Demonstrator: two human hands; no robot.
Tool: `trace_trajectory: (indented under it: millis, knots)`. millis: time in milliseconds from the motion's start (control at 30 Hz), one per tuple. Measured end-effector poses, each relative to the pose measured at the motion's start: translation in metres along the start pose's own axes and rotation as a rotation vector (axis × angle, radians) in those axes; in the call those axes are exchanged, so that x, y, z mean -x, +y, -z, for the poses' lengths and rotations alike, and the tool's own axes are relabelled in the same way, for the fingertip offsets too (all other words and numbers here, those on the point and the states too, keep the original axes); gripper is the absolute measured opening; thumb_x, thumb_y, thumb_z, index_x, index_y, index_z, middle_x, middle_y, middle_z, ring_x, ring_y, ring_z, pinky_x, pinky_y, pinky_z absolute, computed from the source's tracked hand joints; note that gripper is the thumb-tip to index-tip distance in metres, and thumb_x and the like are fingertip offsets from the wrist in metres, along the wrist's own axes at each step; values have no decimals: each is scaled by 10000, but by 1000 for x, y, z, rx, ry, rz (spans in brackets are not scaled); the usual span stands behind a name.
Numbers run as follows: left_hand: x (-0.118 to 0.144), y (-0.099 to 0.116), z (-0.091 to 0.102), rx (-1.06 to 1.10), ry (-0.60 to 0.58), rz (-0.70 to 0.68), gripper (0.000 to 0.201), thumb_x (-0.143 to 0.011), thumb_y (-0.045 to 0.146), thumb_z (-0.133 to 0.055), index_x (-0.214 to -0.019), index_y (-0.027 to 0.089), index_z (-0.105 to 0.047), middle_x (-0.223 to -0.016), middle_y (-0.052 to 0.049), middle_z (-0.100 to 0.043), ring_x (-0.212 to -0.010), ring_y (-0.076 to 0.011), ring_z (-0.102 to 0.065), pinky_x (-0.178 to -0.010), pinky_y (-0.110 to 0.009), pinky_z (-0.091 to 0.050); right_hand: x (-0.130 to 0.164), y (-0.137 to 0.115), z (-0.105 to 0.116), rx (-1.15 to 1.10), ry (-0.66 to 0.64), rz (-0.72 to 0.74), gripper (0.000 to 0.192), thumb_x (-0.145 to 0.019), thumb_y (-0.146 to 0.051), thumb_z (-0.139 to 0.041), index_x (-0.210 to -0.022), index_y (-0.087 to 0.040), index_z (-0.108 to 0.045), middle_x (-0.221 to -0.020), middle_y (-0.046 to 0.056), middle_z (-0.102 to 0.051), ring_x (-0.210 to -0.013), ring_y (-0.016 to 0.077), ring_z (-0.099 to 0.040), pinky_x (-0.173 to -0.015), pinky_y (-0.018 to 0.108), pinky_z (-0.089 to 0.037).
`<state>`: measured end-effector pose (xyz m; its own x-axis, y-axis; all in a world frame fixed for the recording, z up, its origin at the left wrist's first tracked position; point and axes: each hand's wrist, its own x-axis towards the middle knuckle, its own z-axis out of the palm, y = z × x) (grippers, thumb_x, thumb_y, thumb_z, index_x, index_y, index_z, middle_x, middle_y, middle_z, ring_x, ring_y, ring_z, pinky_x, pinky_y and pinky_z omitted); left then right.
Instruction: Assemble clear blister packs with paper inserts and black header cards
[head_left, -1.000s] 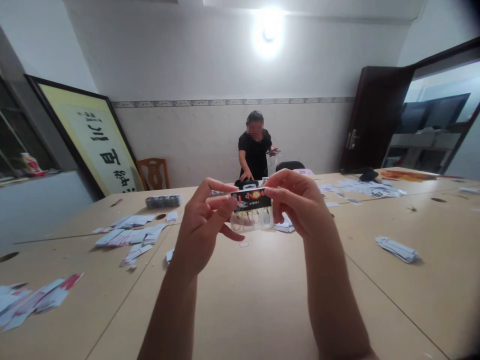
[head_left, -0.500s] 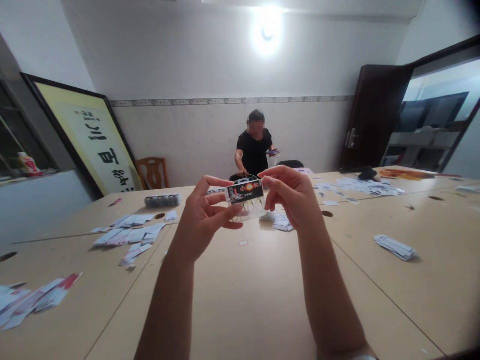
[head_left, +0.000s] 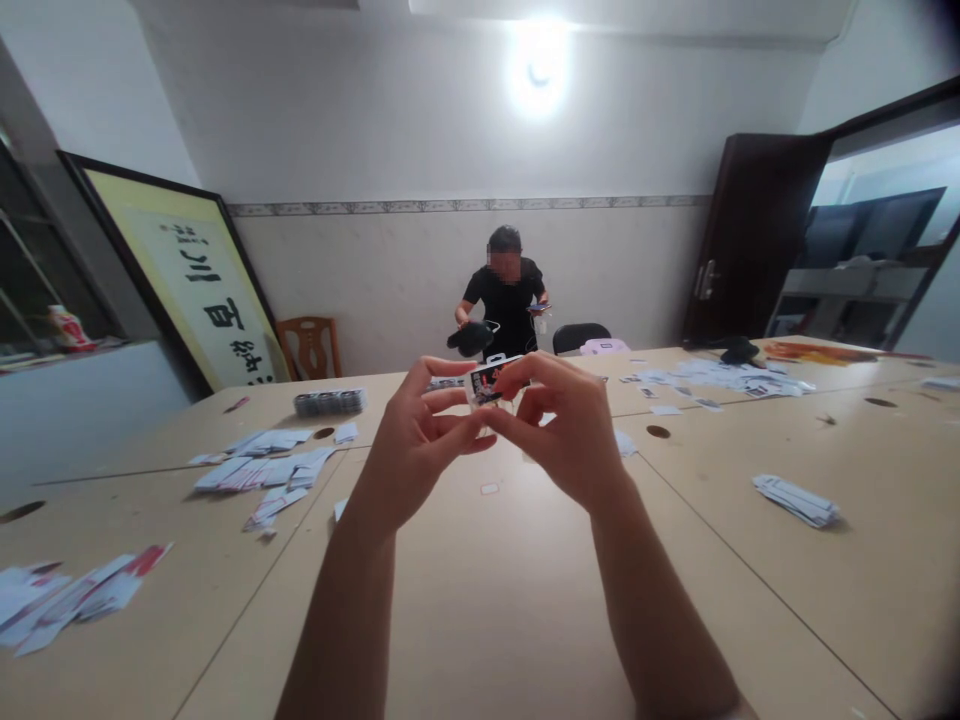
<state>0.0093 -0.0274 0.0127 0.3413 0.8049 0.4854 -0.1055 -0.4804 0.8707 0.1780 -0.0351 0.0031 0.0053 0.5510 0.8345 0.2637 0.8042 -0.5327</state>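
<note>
Both hands, left hand (head_left: 409, 440) and right hand (head_left: 566, 425), pinch the small packet (head_left: 491, 380) with closed fingers above the tabletop (head_left: 487, 600), probably to press it shut.

We see the room lit mainly by one ceiling lamp (head_left: 537, 68), which blows out into a white glare with a soft halo on the wall, while cooler daylight comes through the doorway (head_left: 877, 250) on the right. The light falls evenly on the pale surface (head_left: 487, 620), where the paper stacks (head_left: 796, 498) cast only short, soft shadows, and our raised hands show darker on the side that faces us. Straight lines bend toward the edges, the far right corners darken, and the small print on the held card (head_left: 491, 378) is too blurred to read.
</note>
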Motion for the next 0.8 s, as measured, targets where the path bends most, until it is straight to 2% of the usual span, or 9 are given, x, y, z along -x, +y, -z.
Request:
trace_trajectory:
  millis: [133, 367, 467, 567, 667, 800]
  knots:
    - [2, 0, -3, -39, 41, -12, 433, -786, 253, -814, -1098, 211, -518, -967, -25, -708, -706, -129, -727, -759, -320, -661, 0, 2, -4, 148, 12, 40, 228, -799, -240, -800, -741, -208, -582, -788, -43, -590, -498, 47, -473, -499, 232, -433]
    - [0, -2, -6, -86, 81, -28, 422, -762, 214, -807, -1066, 223, -514, -925, 2, -692, -644, -124, -720, -705, -297, -657, -2, 6, -4, 141, -146, 130, 122, -920, -190, -609, -805, -204, -570, -822, -18, -598, -568, 67, -538, -520, 214, -458]
    - [1, -4, -7, -173, 144, -67, 410, -751, 192, -804, -1043, 222, -519, -883, 9, -684, -615, -124, -710, -640, -255, -638, -1, 7, -9, 148, -116, 116, 132, -903, -211, -641, -801, -208, -557, -787, -23, -610, -593, 84, -545, -545, 229, -454]
    - [2, -6, -9, -257, 141, -96, 385, -767, 180, -780, -1050, 227, -524, -877, 4, -686, -658, -145, -730, -620, -233, -623, -1, 8, -9, 185, -87, 97, 193, -884, -237, -685, -764, -212, -536, -751, -27, -601, -599, 94, -542, -558, 245, -435]
    - [2, -7, -12, -300, 137, -96, 346, -789, 193, -752, -1035, 228, -511, -865, 6, -676, -671, -164, -741, -613, -248, -630, -1, 7, -4, 246, -138, 135, 216, -917, -202, -640, -739, -211, -518, -731, -28, -585, -602, 97, -509, -560, 252, -399]
    - [1, -7, -14, -322, 151, -92, 296, -811, 226, -733, -990, 222, -498, -783, 33, -630, -584, -140, -709, -569, -246, -631, -2, 6, 1, 269, -196, 169, 219, -952, -161, -575, -750, -209, -503, -728, -27, -579, -621, 102, -483, -582, 262, -381]
